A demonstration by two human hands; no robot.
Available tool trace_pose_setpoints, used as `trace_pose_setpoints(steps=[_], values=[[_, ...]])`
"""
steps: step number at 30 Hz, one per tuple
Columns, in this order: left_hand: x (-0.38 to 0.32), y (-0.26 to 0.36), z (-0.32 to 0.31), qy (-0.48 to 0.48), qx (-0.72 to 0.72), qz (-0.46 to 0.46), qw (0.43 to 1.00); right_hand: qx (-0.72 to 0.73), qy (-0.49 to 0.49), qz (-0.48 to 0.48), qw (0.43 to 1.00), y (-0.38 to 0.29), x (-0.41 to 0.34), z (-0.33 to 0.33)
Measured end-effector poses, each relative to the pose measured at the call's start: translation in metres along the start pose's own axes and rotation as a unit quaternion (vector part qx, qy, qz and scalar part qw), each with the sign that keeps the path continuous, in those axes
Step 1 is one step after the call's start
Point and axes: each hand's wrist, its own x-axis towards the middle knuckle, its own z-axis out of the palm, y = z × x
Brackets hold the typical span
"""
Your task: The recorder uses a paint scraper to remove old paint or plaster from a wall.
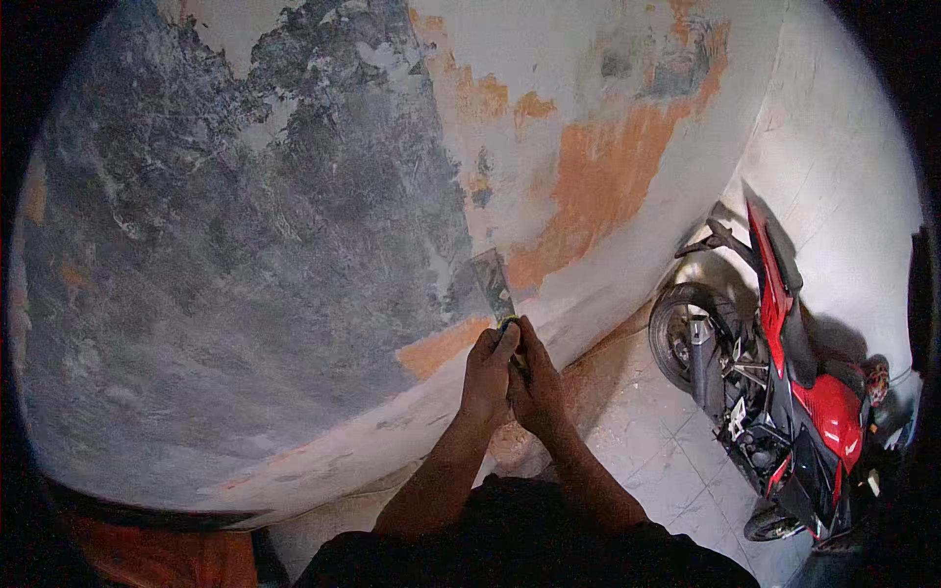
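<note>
Both my hands grip the handle of a putty knife [497, 288] in front of my chest. My left hand [486, 371] wraps the handle, its thumb along the top near the blade. Against the other side of the handle lies my right hand [538, 386]; the fingers hide most of the handle. The broad flat blade points up at the wall, beside the border between grey bare plaster [294, 242] and an orange paint patch [603, 191]. Whether the blade's edge touches the wall I cannot tell. Pale paint [514, 37] with ragged edges surrounds the patches.
A red and black motorcycle [779, 397] stands on the tiled floor [662, 463] to my right, near the adjoining white wall [845, 184]. Dust and flakes [514, 448] lie along the wall's base. A reddish-brown object [169, 555] is at the lower left.
</note>
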Motion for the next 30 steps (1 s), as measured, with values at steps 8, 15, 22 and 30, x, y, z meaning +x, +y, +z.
trace_pose_setpoints(steps=[8,15,22,30], values=[[-0.006,0.081,-0.047,0.213,0.55,0.584,0.558,-0.015,0.027,0.076,0.997,-0.014,0.014,-0.013],[0.025,0.116,-0.075,0.332,0.647,0.623,0.29,0.139,0.0,0.205,0.969,-0.016,0.0,0.006],[0.033,0.11,-0.078,0.336,0.629,0.629,0.31,0.086,0.034,0.18,0.979,-0.019,0.006,0.012],[0.031,0.108,-0.077,0.326,0.624,0.638,0.313,0.079,0.018,0.208,0.975,-0.031,0.005,0.012]])
